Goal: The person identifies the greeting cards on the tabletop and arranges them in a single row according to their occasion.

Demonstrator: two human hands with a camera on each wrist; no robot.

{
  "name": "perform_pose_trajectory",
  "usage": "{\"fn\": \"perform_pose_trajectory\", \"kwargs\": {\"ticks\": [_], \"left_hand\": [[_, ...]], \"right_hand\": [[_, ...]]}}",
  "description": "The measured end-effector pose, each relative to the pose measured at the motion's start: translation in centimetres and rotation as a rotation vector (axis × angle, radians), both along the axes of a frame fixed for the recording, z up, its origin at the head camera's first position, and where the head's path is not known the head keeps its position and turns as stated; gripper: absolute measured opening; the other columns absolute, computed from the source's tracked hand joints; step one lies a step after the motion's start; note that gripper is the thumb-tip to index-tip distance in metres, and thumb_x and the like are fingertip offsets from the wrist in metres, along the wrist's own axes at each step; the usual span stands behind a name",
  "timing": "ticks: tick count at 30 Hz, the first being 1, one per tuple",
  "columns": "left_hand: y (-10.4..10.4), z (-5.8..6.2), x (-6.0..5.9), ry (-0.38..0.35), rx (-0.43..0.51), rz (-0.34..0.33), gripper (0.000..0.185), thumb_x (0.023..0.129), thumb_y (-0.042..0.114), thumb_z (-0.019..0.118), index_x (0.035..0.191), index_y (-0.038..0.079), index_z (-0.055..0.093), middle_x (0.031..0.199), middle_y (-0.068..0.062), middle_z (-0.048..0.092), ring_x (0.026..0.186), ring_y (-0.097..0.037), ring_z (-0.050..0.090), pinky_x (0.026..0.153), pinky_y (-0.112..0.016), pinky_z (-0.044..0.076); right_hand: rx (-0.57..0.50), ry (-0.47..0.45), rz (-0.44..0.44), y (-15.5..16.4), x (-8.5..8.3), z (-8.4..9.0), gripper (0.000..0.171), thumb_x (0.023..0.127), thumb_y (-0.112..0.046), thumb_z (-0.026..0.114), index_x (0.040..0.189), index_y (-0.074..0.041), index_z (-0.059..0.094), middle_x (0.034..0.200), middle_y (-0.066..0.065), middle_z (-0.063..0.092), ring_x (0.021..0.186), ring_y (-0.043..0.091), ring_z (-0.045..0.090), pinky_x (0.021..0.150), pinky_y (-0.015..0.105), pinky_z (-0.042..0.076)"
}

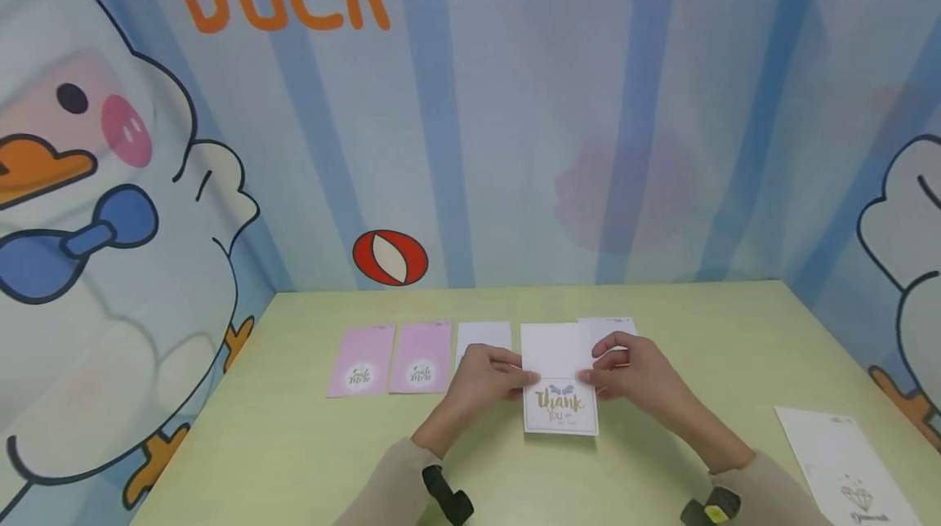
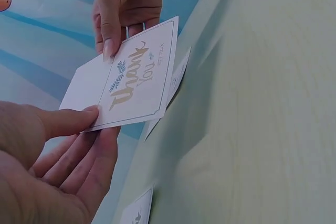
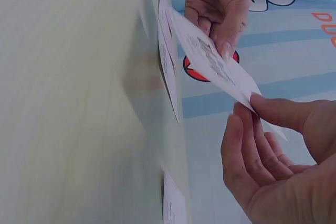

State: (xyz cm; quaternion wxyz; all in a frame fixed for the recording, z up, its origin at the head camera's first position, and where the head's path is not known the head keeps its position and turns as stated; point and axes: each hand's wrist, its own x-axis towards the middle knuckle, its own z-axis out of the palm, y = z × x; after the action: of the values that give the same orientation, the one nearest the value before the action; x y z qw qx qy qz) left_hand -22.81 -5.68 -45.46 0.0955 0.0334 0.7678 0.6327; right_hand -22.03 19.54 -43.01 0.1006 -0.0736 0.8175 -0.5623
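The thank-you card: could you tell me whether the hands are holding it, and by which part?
Yes: the left hand pinches the thank-you card at its left edge, the right hand at its right.

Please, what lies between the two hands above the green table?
The Thank You card lies between them: the left hand pinches its left edge, the right hand its right edge. The head view shows this.

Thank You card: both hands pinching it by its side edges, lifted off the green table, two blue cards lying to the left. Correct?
Nearly. The two cards lying to the left are pink, not blue; the head view shows it. The rest holds: the left hand and right hand pinch the Thank You card by its side edges, lifted off the green table.
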Motion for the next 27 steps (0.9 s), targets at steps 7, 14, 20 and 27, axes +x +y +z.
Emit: {"fn": "perform_pose_trajectory", "kwargs": {"ticks": [7,14,20,27], "left_hand": [[0.0,0.2,-2.5,-0.005,0.011,0.168,0.027,0.083,0.010,0.089,0.105,-0.001,0.077,0.095,-0.015,0.080,0.073,-0.018,0.078,0.073,-0.033,0.066],[0.7,-0.3,-4.3,-0.026,-0.029,0.223,0.021,0.083,0.010,0.089,0.099,0.000,0.079,0.093,-0.014,0.080,0.069,-0.016,0.077,0.069,-0.031,0.065],[1.2,-0.6,-5.2,-0.032,-0.136,0.259,0.018,0.082,0.010,0.090,0.095,0.002,0.080,0.087,-0.013,0.081,0.064,-0.016,0.075,0.066,-0.031,0.065],[1.7,-0.3,-6.6,0.004,-0.290,0.263,0.016,0.082,0.013,0.091,0.089,0.004,0.079,0.077,-0.009,0.079,0.063,-0.018,0.075,0.064,-0.032,0.063]], "right_hand": [[-0.029,-0.008,-0.068,-1.4,-2.5,-0.3,0.033,0.095,-0.013,0.077,0.116,0.010,0.066,0.104,0.019,0.076,0.080,0.018,0.077,0.078,0.040,0.066],[-0.024,-0.073,-0.162,-1.4,-4.8,-1.5,0.041,0.094,-0.018,0.080,0.122,0.009,0.069,0.106,0.016,0.078,0.080,0.014,0.076,0.078,0.035,0.066],[0.060,-0.090,-0.214,-1.8,-6.1,-2.2,0.038,0.091,-0.019,0.084,0.116,0.007,0.073,0.100,0.014,0.077,0.075,0.011,0.071,0.071,0.029,0.064],[0.157,-0.077,-0.245,-2.4,-7.7,-1.9,0.032,0.090,-0.016,0.083,0.112,0.006,0.074,0.095,0.013,0.076,0.068,0.011,0.066,0.063,0.024,0.057]]}}
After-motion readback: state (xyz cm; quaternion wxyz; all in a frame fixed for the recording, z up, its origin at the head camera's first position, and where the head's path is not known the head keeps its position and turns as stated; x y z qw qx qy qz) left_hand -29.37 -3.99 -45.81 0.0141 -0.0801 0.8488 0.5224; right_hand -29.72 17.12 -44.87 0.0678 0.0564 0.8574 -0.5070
